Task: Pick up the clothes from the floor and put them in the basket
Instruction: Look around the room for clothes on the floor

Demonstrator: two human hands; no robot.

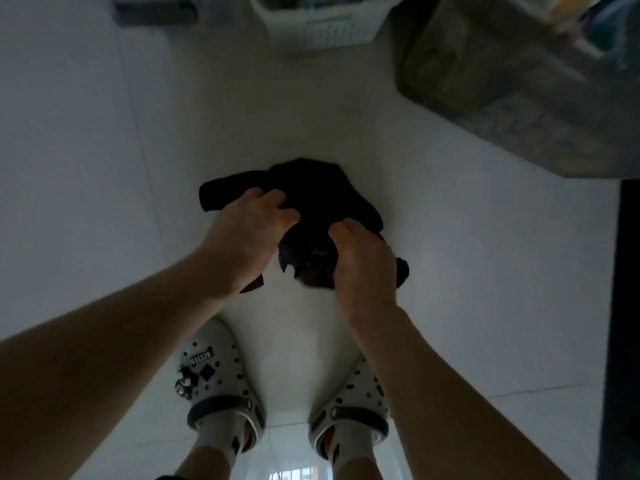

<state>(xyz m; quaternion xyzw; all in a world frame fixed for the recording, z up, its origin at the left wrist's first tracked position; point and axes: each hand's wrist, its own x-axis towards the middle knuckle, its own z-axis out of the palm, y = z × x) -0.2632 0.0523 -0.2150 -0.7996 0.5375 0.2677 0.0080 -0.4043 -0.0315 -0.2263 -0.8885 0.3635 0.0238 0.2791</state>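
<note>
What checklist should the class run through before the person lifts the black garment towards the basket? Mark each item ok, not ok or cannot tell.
1. Left hand closed on the crumpled black cloth garment: ok.
2. Right hand gripping it too: ok.
3. All of the garment gathered, no trailing ends: not ok, a flap sticks out at left.
4. White slatted plastic basket ahead on the floor: ok.
5. Pale tiled floor between garment and basket free of obstacles: ok.
6. Room left in basket: cannot tell.

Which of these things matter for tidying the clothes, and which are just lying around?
Part of the job: black garment, gripped by left hand and right hand; white basket ahead.

Just lying about: dark object at top left; large blurred container at right; white clogs.
</note>
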